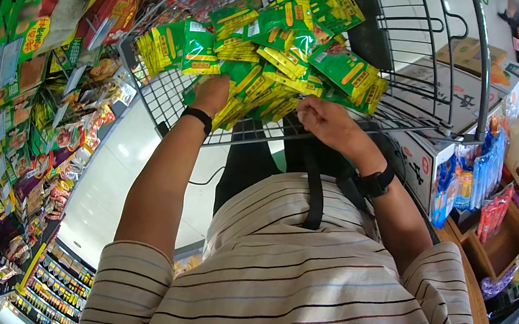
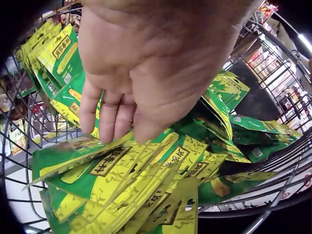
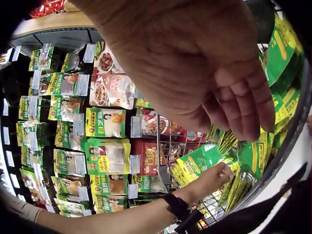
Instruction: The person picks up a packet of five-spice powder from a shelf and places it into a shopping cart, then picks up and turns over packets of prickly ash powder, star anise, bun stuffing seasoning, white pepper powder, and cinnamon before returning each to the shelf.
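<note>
Many green and yellow packets [image 1: 282, 25] lie heaped in a wire shopping cart [image 1: 479, 61]. My left hand [image 1: 212, 94], palm toward its wrist camera, grips the edge of a fanned stack of packets [image 2: 122, 180] at the heap's near side. To the right, my right hand [image 1: 327, 124] has its fingers curled at the near edge of the heap. In the right wrist view, yellow packet edges [image 3: 227, 141] show beneath the fingers of this hand [image 3: 195, 73]; its exact grip is partly hidden.
Shelves of hanging packets [image 1: 42, 23] stand to the left. White cartons [image 1: 423, 86], blue packages [image 1: 488, 159] and a wooden tray [image 1: 502, 247] are on the right. The cart's metal rim [image 1: 242, 140] runs under my forearms.
</note>
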`<state>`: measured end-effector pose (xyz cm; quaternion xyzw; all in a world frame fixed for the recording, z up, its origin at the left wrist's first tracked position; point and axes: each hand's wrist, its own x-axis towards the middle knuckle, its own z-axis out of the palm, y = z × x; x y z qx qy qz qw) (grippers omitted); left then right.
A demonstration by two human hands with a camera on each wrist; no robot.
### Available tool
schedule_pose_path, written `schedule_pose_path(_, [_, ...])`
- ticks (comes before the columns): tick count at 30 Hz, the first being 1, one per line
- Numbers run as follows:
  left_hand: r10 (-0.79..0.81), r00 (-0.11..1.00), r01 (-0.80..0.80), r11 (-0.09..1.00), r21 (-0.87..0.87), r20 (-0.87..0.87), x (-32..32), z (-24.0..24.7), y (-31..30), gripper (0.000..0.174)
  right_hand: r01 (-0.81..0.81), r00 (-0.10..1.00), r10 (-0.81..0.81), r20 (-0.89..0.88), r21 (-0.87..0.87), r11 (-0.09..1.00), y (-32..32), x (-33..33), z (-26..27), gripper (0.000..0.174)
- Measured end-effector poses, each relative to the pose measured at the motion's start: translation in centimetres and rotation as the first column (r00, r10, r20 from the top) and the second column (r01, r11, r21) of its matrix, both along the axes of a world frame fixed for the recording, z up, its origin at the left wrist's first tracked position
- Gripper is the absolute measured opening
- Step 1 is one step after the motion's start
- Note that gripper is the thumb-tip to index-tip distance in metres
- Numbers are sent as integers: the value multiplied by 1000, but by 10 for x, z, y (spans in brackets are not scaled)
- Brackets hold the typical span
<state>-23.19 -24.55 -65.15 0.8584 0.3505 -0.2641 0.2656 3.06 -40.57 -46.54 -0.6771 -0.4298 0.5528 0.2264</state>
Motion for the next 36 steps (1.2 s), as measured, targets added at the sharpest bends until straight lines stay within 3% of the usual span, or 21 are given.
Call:
schedule_pose_path(2, [13,997,-18,998,60,82,-7,-6,2,20,-9,1000,9,4,-10,1000,1,0,1,19])
schedule_pose_path(5, [243,970,-244,968,56,27,-12,-2,5,20,-5,1000,5,2,41,999,0,-1,-6,18])
schedule_pose_path(8, [267,962,-265,963,54,-49,-21,7,11,21,-23,1000,22,7,69,997,1,-2,-14,17])
schedule_pose_path(11, [211,977,-210,974,87,-8,-41,13,14,23,7,1000,-5,-30,89,996,2,-5,-11,17])
schedule_pose_path(15, [381,915,-386,922,-14,-130,-52,35,27,30,-20,1000,21,-6,116,993,8,-11,-1,16])
schedule_pose_path(17, [385,920,-390,920,-51,-77,-68,50,34,31,-20,1000,23,-21,98,995,12,-17,3,15])
schedule_pose_path(19, [397,918,-397,916,-58,-7,-75,85,38,34,-59,998,63,-16,168,984,19,-22,8,17])
schedule_pose_path(22, [429,874,-398,901,-171,230,-96,126,45,28,-70,995,84,-51,229,971,36,-36,23,25])
schedule_pose_path(24, [548,771,-422,821,-385,323,-88,177,44,21,-90,993,111,-42,333,938,50,-50,36,33])
schedule_pose_path(27, [589,749,-370,751,-547,303,-80,232,44,22,-192,978,208,34,552,812,75,-73,57,50])
schedule_pose_path(29, [620,756,-384,682,-622,213,-65,285,40,21,-262,957,289,32,527,809,86,-87,72,52])
schedule_pose_path(31, [640,704,-329,678,-657,308,-60,311,32,21,-260,940,338,-53,528,808,93,-101,80,45])
schedule_pose_path(34, [672,641,-325,675,-663,370,-67,325,33,21,-379,902,422,-92,300,875,101,-110,92,33])
schedule_pose_path(36, [720,574,-360,649,-670,389,-72,331,34,22,-277,921,342,-186,305,911,100,-117,94,27])
